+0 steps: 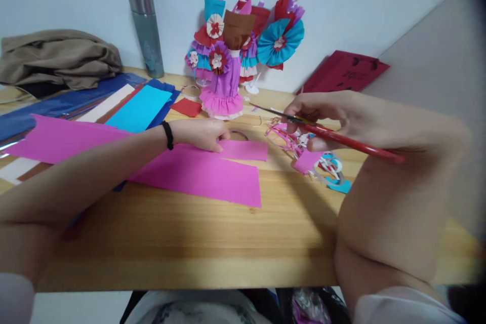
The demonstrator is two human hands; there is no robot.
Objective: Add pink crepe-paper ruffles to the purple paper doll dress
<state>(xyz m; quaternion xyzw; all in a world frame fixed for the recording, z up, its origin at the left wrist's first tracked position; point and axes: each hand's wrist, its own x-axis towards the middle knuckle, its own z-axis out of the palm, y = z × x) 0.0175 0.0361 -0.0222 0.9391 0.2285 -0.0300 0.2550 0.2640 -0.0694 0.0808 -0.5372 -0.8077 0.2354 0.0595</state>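
Note:
My left hand [203, 134], with a black band at the wrist, is closed on a narrow strip of pink crepe paper [246, 150] at its thumb and fingertips. Just below the strip, a wider piece of pink crepe paper [205, 182] lies flat on the table, and more pink paper [72, 139] stretches left beneath my forearm. Raised over the table's right side, my right hand [322, 114] grips scissors with red handles [357, 146]. Their dark blades point left, apart from the paper. Whether the blades are spread I cannot tell.
Small dress forms [230, 61] in crepe-paper outfits stand at the back. Paper scraps and a tape roll [332, 164] lie beneath my right hand. Cyan paper [140, 106], a steel-topped bottle [146, 30] and brown cloth [61, 55] are left. A red bag [345, 73] leans at the back right.

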